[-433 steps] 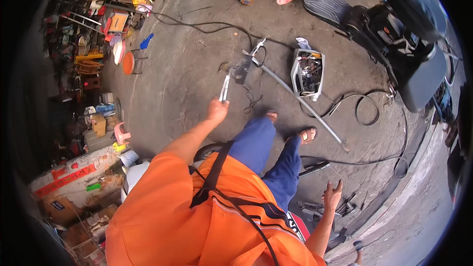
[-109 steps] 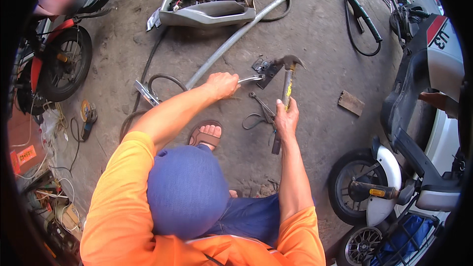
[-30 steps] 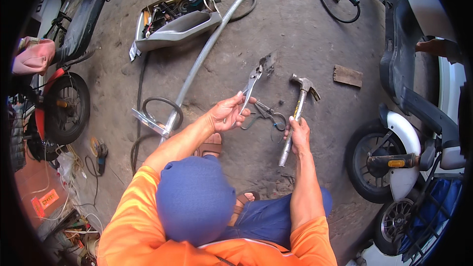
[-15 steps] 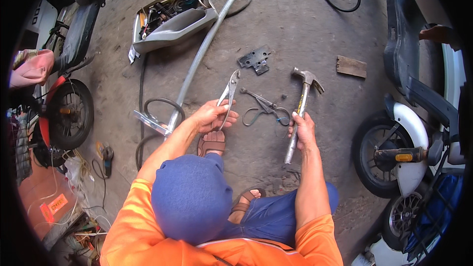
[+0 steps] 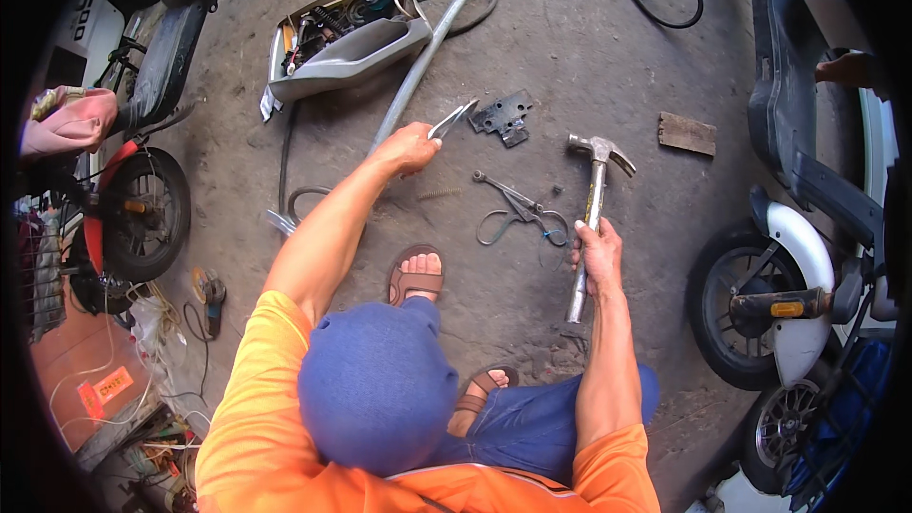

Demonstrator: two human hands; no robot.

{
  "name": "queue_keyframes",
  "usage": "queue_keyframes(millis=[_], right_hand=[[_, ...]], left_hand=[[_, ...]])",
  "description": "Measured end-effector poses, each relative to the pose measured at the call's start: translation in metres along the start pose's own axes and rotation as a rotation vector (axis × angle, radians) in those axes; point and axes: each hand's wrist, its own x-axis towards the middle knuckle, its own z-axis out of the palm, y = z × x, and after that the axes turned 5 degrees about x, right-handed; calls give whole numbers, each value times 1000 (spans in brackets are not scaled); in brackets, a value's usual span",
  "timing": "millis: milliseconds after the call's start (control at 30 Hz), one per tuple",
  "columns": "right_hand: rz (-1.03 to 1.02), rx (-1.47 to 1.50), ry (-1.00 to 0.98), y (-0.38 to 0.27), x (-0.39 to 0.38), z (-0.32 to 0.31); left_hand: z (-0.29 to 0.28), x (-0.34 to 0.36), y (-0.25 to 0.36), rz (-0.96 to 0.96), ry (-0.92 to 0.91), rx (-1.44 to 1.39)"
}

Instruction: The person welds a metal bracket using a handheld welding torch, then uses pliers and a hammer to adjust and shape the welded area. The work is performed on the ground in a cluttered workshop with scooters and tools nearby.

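Observation:
My left hand (image 5: 407, 147) is stretched forward and grips grey pliers (image 5: 454, 120), whose jaws point at a black metal bracket (image 5: 503, 117) lying on the concrete, close to its left edge. My right hand (image 5: 597, 256) holds a claw hammer (image 5: 594, 180) by its metal handle, head away from me and raised over the floor. Between the two hands lie a pair of metal snips with a wire loop (image 5: 518, 204) and a small spring (image 5: 432, 194). My sandalled left foot (image 5: 416, 275) rests just behind them.
A long grey pipe (image 5: 427, 47) runs diagonally past a grey scooter panel filled with parts (image 5: 351, 38). A wood block (image 5: 687, 133) lies right of the hammer. A scooter (image 5: 807, 180) stands at right, a motorbike wheel (image 5: 142, 214) at left, an angle grinder (image 5: 209, 290) nearby. Other people's hands (image 5: 850, 68) are at the edges.
My left hand has carried the pliers forward and right, bringing their jaws up beside the black bracket. The hammer stays in my right hand, barely shifted.

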Motion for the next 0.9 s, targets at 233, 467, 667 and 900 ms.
queue_keyframes(millis=[233, 467, 667, 900], right_hand=[[-13, -106, -78, 4, -14, 32], [5, -106, -90, -1, -12, 36], [3, -122, -80, -3, -11, 33], [12, -116, -74, -7, -14, 39]], left_hand=[[21, -21, 1, -55, -173, -57], [17, -41, 3, -163, -323, -245], [2, -36, 8, -163, -329, -128], [-3, -15, 0, 211, -180, 461]])
